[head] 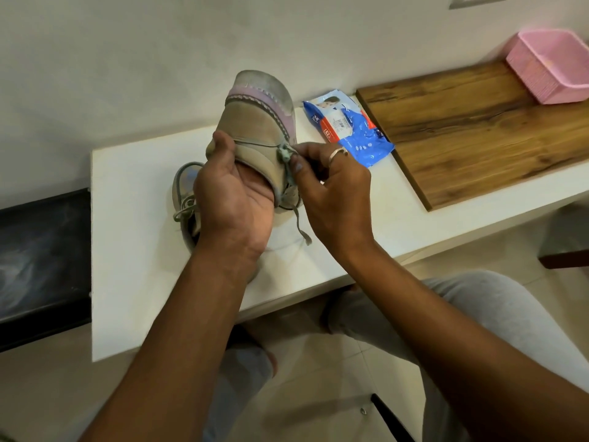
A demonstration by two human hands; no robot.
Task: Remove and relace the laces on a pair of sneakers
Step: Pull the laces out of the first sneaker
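Two beige sneakers are in view. The first sneaker (255,122) is held above the white table (134,250), toe up and away from the camera, its grey sole edge and lilac trim at the top. The left hand (234,199) grips it at the opening, palm toward the camera, thumb curled over the collar and the fingers hidden behind the shoe. The right hand (331,189), which wears a ring (338,153), pinches the grey lace (285,154) between thumb and fingertips at a bunched knot on the shoe's upper; a loose lace end hangs below toward the table. The second sneaker (185,186) lies on the table behind the left hand, partly hidden, with its lace loops showing. Just right of the hands lies a blue plastic packet (347,126), touching a wooden board (478,132) that bears a pink basket (554,68).
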